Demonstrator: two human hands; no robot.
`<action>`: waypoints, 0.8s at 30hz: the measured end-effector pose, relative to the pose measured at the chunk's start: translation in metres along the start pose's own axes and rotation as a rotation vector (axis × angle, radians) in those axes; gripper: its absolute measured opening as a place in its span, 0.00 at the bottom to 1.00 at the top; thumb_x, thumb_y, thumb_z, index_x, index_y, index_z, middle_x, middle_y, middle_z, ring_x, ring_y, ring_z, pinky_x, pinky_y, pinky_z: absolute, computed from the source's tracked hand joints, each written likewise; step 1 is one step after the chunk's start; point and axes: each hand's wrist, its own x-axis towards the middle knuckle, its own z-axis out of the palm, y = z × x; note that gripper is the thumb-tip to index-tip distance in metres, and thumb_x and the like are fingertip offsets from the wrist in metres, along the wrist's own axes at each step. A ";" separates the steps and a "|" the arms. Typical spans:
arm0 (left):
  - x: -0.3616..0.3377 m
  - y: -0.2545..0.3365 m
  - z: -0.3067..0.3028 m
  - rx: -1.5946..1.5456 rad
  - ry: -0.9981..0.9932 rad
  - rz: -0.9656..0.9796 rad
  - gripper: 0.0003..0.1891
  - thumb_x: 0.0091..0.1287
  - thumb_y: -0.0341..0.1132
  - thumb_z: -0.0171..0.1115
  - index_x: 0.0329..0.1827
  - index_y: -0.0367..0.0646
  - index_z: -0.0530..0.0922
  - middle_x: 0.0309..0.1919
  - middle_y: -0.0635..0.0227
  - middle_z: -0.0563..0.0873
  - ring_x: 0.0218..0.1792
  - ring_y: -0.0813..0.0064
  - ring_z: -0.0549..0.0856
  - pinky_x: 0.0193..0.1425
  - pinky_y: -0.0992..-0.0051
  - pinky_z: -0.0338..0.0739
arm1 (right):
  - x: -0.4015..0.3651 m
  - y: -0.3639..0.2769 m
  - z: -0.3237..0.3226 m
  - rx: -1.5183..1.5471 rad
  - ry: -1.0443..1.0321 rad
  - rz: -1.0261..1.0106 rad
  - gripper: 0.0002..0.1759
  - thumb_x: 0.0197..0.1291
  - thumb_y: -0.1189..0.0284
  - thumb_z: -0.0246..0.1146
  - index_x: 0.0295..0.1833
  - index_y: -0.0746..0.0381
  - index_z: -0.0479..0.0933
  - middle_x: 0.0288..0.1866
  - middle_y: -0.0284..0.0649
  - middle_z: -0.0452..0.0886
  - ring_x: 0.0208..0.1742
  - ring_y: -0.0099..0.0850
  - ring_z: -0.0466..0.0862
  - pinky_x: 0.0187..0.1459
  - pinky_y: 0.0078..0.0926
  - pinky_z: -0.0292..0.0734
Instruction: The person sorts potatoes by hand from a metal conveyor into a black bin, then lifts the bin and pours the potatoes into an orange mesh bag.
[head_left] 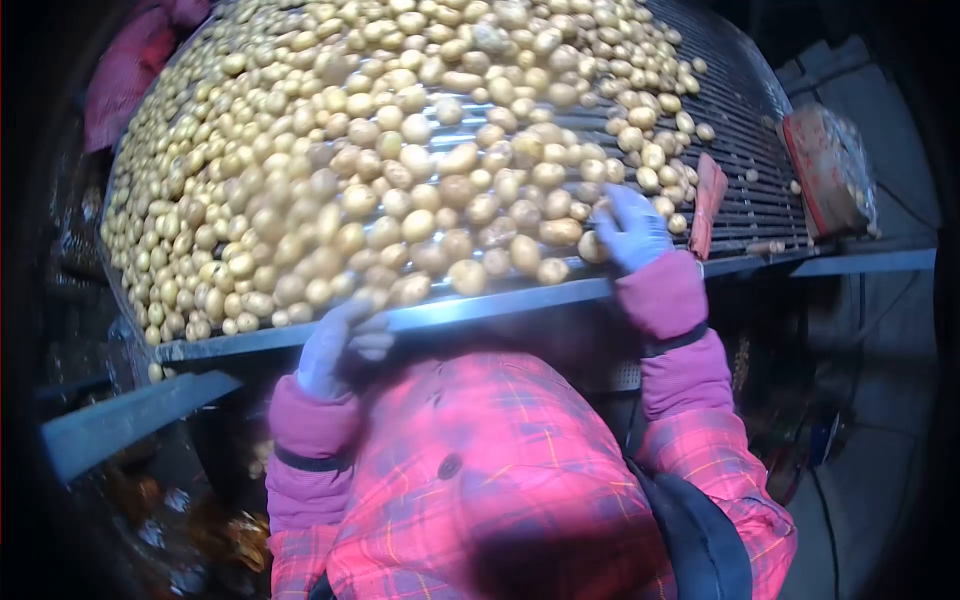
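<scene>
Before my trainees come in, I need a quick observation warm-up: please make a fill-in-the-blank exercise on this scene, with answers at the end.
1. The hand nearer the red item is the person's own ____ hand.
2. Gloves cover ____ of the person's hands.
3. Beside the left hand, the spread of potatoes ends at a shiny edge made of ____.

Missing words: right; both; metal.

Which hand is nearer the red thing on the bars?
Right. The right hand is just left of the red thing; the left hand is much farther left, by the metal edge.
</scene>
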 end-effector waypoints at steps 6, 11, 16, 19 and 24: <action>0.052 -0.012 0.058 0.384 -0.055 -0.170 0.07 0.71 0.35 0.47 0.43 0.41 0.66 0.33 0.67 0.72 0.30 0.80 0.72 0.37 0.79 0.68 | -0.062 0.066 0.010 0.016 -0.275 0.321 0.33 0.56 0.57 0.58 0.65 0.60 0.63 0.56 0.53 0.75 0.54 0.48 0.78 0.54 0.46 0.71; 0.044 -0.028 0.098 0.626 -0.243 0.206 0.22 0.69 0.46 0.51 0.52 0.34 0.72 0.37 0.60 0.82 0.35 0.70 0.81 0.40 0.75 0.74 | -0.024 0.007 -0.012 0.002 -0.551 0.223 0.34 0.56 0.59 0.58 0.67 0.59 0.61 0.53 0.53 0.76 0.52 0.49 0.79 0.53 0.47 0.71; 0.041 -0.028 0.101 0.207 -0.224 0.005 0.17 0.75 0.35 0.41 0.58 0.31 0.68 0.43 0.55 0.80 0.40 0.73 0.80 0.45 0.77 0.74 | -0.002 0.013 -0.034 0.479 -0.591 0.305 0.23 0.62 0.58 0.52 0.57 0.60 0.71 0.40 0.47 0.79 0.37 0.43 0.80 0.41 0.36 0.75; 0.040 -0.030 0.098 0.380 -0.137 0.038 0.25 0.68 0.49 0.51 0.59 0.36 0.70 0.44 0.55 0.82 0.45 0.58 0.83 0.43 0.72 0.77 | 0.009 -0.016 -0.039 0.292 -0.876 0.217 0.24 0.59 0.52 0.55 0.48 0.63 0.73 0.39 0.52 0.77 0.41 0.47 0.79 0.46 0.41 0.73; 0.041 -0.031 0.110 0.207 -0.169 -0.058 0.24 0.70 0.48 0.50 0.60 0.38 0.69 0.46 0.56 0.81 0.46 0.59 0.82 0.44 0.72 0.77 | -0.005 -0.007 -0.009 0.200 -0.566 0.066 0.27 0.55 0.50 0.60 0.44 0.64 0.74 0.43 0.55 0.77 0.49 0.48 0.77 0.49 0.44 0.71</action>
